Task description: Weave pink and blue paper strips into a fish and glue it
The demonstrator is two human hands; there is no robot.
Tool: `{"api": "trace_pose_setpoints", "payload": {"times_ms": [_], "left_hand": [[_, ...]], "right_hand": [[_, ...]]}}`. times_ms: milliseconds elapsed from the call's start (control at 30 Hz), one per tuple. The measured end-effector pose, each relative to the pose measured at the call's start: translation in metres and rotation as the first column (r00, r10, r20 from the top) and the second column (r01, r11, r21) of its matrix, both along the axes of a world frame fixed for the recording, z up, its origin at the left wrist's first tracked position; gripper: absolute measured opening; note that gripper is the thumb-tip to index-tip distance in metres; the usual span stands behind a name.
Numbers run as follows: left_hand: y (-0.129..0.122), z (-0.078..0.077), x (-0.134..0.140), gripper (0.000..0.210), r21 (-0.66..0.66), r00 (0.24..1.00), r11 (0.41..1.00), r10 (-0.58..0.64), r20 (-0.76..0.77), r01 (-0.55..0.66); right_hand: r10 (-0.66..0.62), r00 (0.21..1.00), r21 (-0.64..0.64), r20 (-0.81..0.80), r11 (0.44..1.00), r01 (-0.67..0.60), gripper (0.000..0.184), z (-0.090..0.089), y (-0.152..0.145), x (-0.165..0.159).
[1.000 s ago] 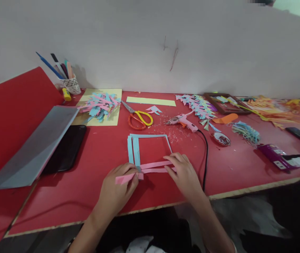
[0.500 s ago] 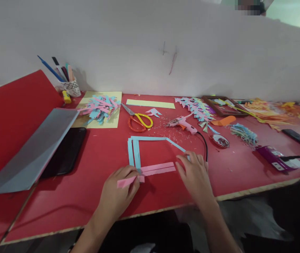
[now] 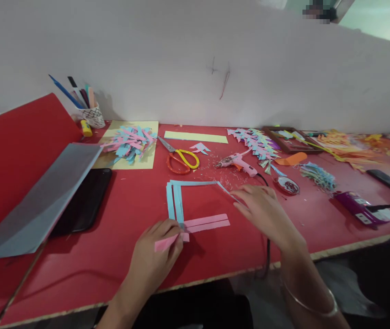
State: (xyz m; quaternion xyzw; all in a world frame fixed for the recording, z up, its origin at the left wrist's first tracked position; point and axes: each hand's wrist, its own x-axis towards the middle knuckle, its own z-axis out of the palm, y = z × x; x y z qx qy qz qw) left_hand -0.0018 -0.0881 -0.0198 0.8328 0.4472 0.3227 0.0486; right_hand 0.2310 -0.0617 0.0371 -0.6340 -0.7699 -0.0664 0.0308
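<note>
My left hand [image 3: 157, 246] is closed on the crossing point of blue and pink paper strips, just above the red tabletop. From it, two pink strips [image 3: 210, 222] reach to the right and a short folded pink end [image 3: 165, 243] lies over the fingers. Blue strips [image 3: 174, 201] rise away from that hand. One long blue strip [image 3: 195, 183] bends at the top and slants down to my right hand [image 3: 265, 212], whose fingers and thumb close around its end. The exact pinch is partly hidden by the fingers.
Beyond the strips lie scissors [image 3: 183, 161], a pink glue gun [image 3: 238, 163] with a black cord, and a pile of cut strips [image 3: 131, 142]. A black phone [image 3: 83, 203] and grey folder [image 3: 44, 201] are left; a purple power box [image 3: 355, 209] is right.
My right hand has turned and shifted slightly right and up along the slanting blue strip. The left hand keeps its hold at nearly the same place.
</note>
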Motion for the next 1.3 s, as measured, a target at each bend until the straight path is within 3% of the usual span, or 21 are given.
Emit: {"api": "trace_pose_setpoints", "payload": {"times_ms": [67,167,300,533,767,933,1100,1300], "left_hand": [[0.0,0.0,0.0,0.032,0.013,1.0,1.0,-0.009,0.005,0.009],[0.001,0.0,0.001,0.034,0.039,1.0,0.999,-0.009,0.015,0.008],[0.001,0.0,0.001,0.033,0.051,0.999,0.998,-0.024,0.045,0.022],[0.001,-0.003,0.0,0.028,-0.008,0.998,0.999,-0.031,0.046,0.031],[0.0,-0.003,0.0,0.027,-0.04,0.999,0.999,-0.028,0.042,0.029],[0.0,-0.003,0.0,0.026,-0.08,0.999,0.996,-0.033,0.027,0.035],[0.0,-0.002,0.0,0.027,-0.058,1.0,0.998,-0.011,0.004,0.012],[0.001,-0.003,-0.002,0.028,0.031,0.999,0.999,-0.012,-0.037,0.013]], "right_hand": [[0.106,0.994,-0.121,-0.017,0.987,-0.108,0.022,0.014,0.012,-0.007],[0.152,0.988,-0.295,0.015,0.945,-0.141,0.019,0.026,0.02,-0.021],[0.135,0.991,-0.406,-0.011,0.905,-0.127,0.019,0.015,0.005,-0.033],[0.071,0.997,-0.259,-0.043,0.963,-0.08,0.02,-0.014,-0.017,-0.042],[0.107,0.971,-0.222,-0.213,0.963,-0.155,0.017,-0.02,-0.01,-0.03],[0.246,0.951,-0.148,-0.186,0.95,-0.275,0.016,-0.015,-0.001,-0.025],[0.491,0.856,0.048,-0.163,0.87,-0.49,0.021,0.001,0.011,-0.035],[0.68,0.733,0.086,-0.031,0.732,-0.675,0.02,0.011,0.028,-0.057]]}}
